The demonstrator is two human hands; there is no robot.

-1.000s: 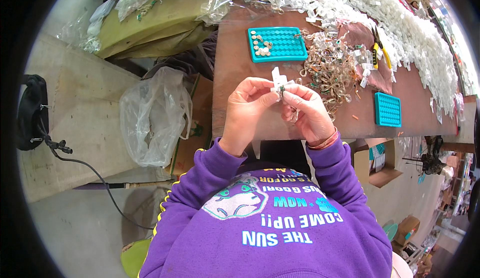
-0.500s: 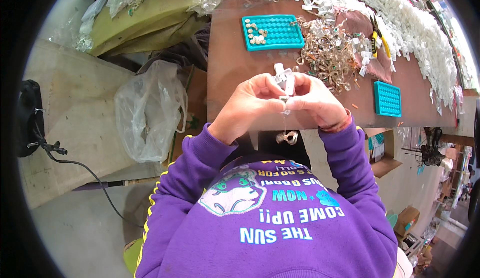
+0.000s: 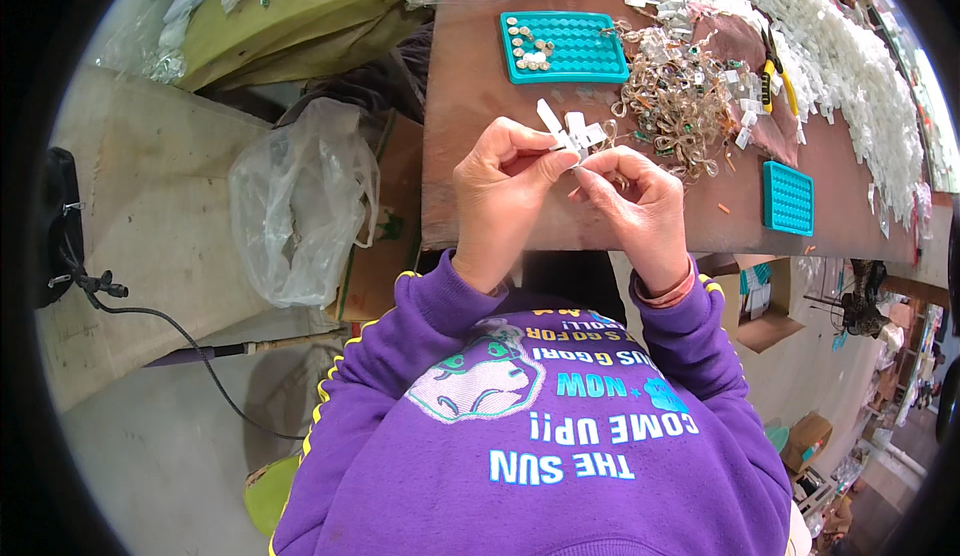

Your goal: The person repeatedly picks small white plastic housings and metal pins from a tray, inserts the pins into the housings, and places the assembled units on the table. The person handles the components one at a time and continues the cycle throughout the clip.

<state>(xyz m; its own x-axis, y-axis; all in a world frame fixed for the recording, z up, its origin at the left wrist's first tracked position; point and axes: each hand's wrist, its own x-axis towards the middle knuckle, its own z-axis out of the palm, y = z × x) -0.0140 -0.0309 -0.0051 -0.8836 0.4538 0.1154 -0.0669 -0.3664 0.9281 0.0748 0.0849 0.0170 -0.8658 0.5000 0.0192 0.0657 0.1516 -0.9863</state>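
A few small white plastic tags [image 3: 578, 132] stick up, fanned out, between my hands over the near edge of the table. My left hand [image 3: 508, 191] pinches them at their base between thumb and fingers. My right hand [image 3: 642, 201] is closed at their lower end, its thumb and forefinger meeting close to the left thumb. What exactly the right fingertips grip is hidden. Beyond the hands lies a tangled heap of beige cord loops [image 3: 680, 106] with small tags among them. A teal tray [image 3: 580, 51] with several round pale pieces in its left cells stands at the far side.
A smaller teal tray [image 3: 789, 199] lies at the right. Yellow-handled pliers [image 3: 776, 84] rest on a pink cloth [image 3: 783, 143]. A large pile of white plastic pieces [image 3: 850, 96] covers the far right side. At the left hangs a clear plastic bag [image 3: 300, 221].
The white tags now stand more spread out above my fingers. A cord loop that dangled below my hands no longer shows there. My right fingers have shifted lower on the tags; the view has moved slightly.
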